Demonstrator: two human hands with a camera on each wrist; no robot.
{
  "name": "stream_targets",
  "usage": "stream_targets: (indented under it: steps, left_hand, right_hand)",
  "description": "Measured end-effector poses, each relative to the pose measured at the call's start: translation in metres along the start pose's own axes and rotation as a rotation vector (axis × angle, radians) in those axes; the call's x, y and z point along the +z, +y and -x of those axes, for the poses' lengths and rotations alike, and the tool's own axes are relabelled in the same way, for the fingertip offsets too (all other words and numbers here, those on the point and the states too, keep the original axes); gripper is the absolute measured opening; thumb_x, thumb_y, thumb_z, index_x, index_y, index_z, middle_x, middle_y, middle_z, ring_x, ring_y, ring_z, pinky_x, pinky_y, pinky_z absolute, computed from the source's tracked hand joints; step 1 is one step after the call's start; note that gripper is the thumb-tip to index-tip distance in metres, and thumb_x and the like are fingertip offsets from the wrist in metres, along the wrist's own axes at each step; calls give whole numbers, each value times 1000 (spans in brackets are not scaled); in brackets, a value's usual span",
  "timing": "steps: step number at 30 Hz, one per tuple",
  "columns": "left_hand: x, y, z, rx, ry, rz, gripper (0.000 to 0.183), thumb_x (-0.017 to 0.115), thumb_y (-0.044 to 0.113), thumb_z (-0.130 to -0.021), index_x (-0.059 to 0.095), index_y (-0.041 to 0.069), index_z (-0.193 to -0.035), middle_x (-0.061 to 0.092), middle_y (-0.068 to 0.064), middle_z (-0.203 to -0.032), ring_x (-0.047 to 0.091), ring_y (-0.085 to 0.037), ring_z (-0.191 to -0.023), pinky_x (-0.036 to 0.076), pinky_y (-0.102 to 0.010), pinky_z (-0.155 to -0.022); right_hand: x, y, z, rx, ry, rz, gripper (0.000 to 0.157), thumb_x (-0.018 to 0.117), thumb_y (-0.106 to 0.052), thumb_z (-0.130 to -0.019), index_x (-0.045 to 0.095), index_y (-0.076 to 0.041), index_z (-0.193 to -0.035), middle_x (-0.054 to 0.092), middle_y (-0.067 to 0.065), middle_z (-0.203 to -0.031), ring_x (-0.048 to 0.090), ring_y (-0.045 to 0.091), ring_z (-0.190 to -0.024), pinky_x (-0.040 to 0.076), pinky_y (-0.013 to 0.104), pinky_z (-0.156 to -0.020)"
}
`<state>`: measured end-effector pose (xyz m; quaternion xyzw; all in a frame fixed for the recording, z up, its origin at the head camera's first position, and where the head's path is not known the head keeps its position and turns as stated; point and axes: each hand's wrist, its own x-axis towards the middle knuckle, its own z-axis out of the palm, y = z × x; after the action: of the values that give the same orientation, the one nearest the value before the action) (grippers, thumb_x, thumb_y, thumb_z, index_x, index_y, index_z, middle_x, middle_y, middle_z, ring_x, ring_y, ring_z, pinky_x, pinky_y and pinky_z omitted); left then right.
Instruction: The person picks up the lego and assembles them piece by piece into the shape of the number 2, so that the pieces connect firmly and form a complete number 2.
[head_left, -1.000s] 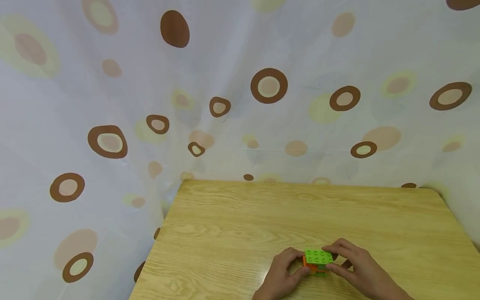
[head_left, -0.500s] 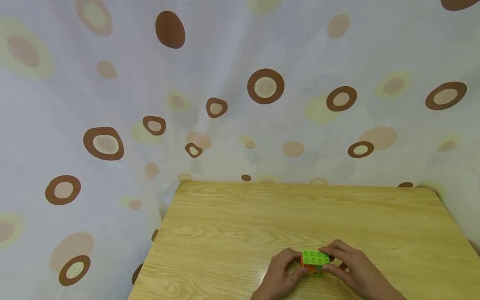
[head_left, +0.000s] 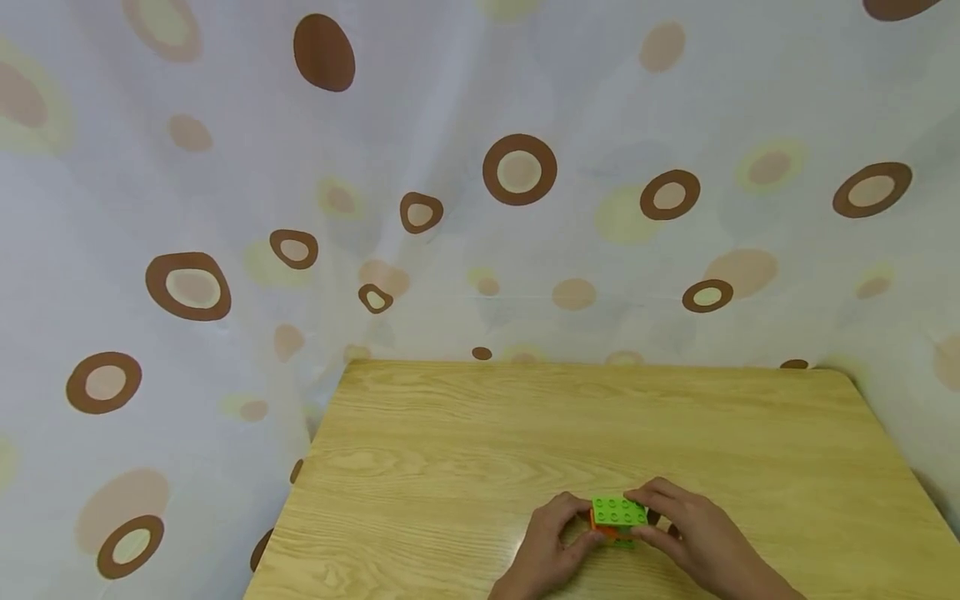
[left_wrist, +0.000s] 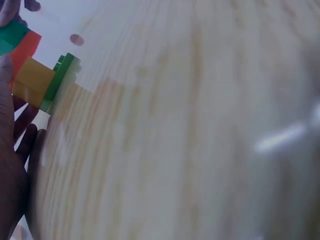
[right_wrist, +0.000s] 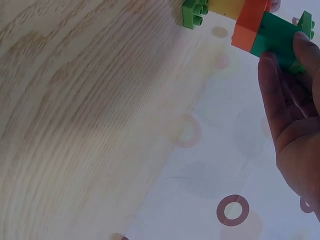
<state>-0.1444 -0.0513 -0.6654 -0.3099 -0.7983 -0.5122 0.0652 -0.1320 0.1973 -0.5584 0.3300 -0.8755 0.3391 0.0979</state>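
Note:
A small tower of toy building bricks stands on the table between both hands. Its top is a bright green brick (head_left: 618, 512) with studs up. Below it come a dark green brick (right_wrist: 275, 37), an orange brick (right_wrist: 250, 25), a yellow brick (left_wrist: 32, 82) and, at the table, a green studded piece (left_wrist: 61, 82). With thumb and fingers my left hand (head_left: 546, 543) grips the tower's side around the orange brick. From the other side my right hand (head_left: 697, 535) pinches the upper green bricks. Fingers partly cover the tower's middle in the head view.
The wooden table (head_left: 450, 467) reaches back to a pale curtain (head_left: 450, 108) patterned with brown rings and spots. This curtain also hangs along the left and right sides. The tower stands close to the front of the head view.
The whole head view has shifted, so table, hands and tower all appear slightly farther left. Both hands keep the same hold on the tower, with no clear movement of the bricks.

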Motion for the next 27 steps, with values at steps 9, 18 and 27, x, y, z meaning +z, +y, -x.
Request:
stream_targets:
  steps: [9,18,27]
  left_hand:
    - [6,1,-7,-109,0,55,31,71,36,-102,69,18,-127,70,9,-113,66,0,-101,57,-23,-89]
    - [4,17,-28,-533,84,195,17,78,34,-99,75,17,-98,69,15,-85,64,1,-73,55,-19,-67]
    - [8,24,-29,-653,107,152,18,82,28,-95,75,14,-86,66,13,-71,62,0,-62,52,-18,-57]
  right_hand:
    - [1,9,2,239,-24,-173,40,78,-20,-98,66,-7,-134,69,2,-112,63,-1,-85,55,25,-59]
    - [17,46,-19,538,-64,-411,34,68,-22,-105,68,1,-131,74,11,-105,72,13,-79,62,30,-65]
    - [41,59,-21,604,-79,-294,23,70,-13,-103,76,-1,-121,70,8,-100,64,10,-71,55,25,-60]
